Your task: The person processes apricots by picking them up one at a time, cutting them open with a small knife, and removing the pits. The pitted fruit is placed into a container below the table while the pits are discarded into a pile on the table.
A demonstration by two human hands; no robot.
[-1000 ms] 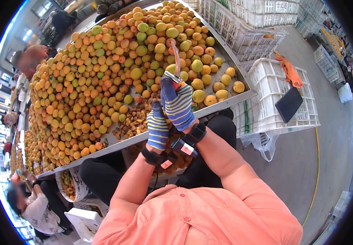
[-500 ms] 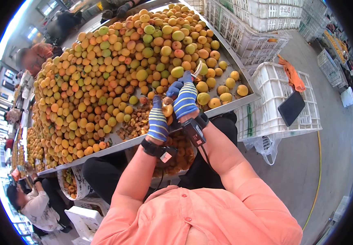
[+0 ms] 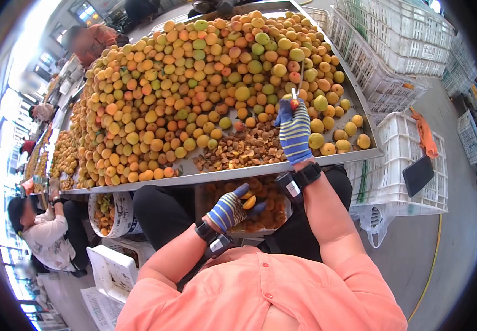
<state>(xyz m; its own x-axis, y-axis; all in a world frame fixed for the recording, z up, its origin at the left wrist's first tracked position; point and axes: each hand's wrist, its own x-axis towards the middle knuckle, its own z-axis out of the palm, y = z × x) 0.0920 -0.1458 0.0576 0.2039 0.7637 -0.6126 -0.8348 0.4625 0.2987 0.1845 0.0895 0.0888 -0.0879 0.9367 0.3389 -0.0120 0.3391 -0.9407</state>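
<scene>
My left hand (image 3: 230, 208), in a blue-and-yellow striped glove, is low over a crate of cut apricots (image 3: 271, 212) below the table edge. Between its thumb and fingers sits an apricot half (image 3: 249, 202). My right hand (image 3: 295, 132), gloved alike, is closed above the front of the metal table, around a small curved knife (image 3: 295, 95) whose thin blade points away from me. Whole apricots (image 3: 155, 105) are heaped across the tabletop. Near the front rim, left of my right hand, lies a pile of brown pits and scraps (image 3: 244, 149).
White plastic crates (image 3: 392, 44) are stacked at the right, with another crate (image 3: 409, 138) nearer, bearing an orange cloth (image 3: 426, 135) and a dark tablet (image 3: 418, 175). A white bucket (image 3: 122, 212) stands by my left knee. Another person (image 3: 45, 231) sits at the left.
My hands were together over the pit pile and have parted. The left went down to the crate with an apricot half; the right moved slightly right with the knife. The view shifted.
</scene>
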